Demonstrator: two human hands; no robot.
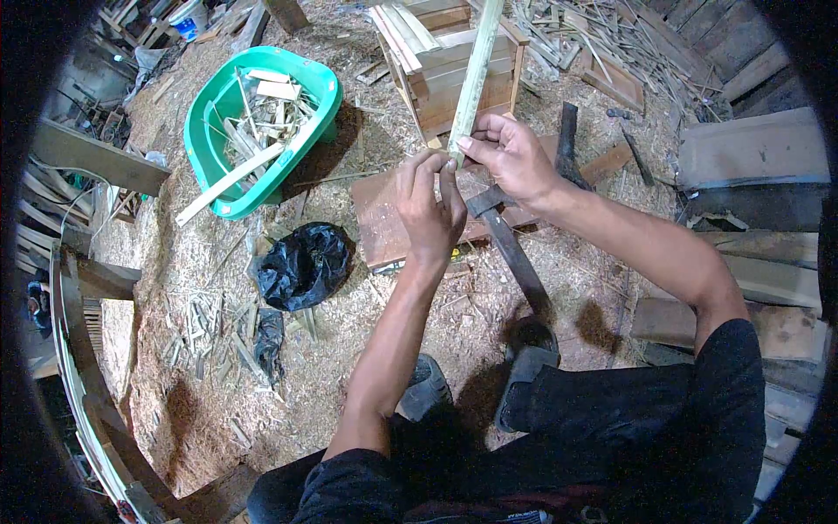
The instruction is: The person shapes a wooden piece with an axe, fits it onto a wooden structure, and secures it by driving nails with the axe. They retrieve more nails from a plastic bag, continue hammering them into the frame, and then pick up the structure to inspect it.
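Our two hands gripping the lower end of a bamboo strip over the sawdust floor.
Our right hand closes its fingers around the strip's base; our left hand pinches the same end from below. The strip rises nearly upright above a wooden board, with a green basin of offcuts toward the floor's far left and a black bag just beside the board.

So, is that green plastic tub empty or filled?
Partly filled: pale bamboo offcuts lie inside the green plastic tub, one long strip poking over its rim.
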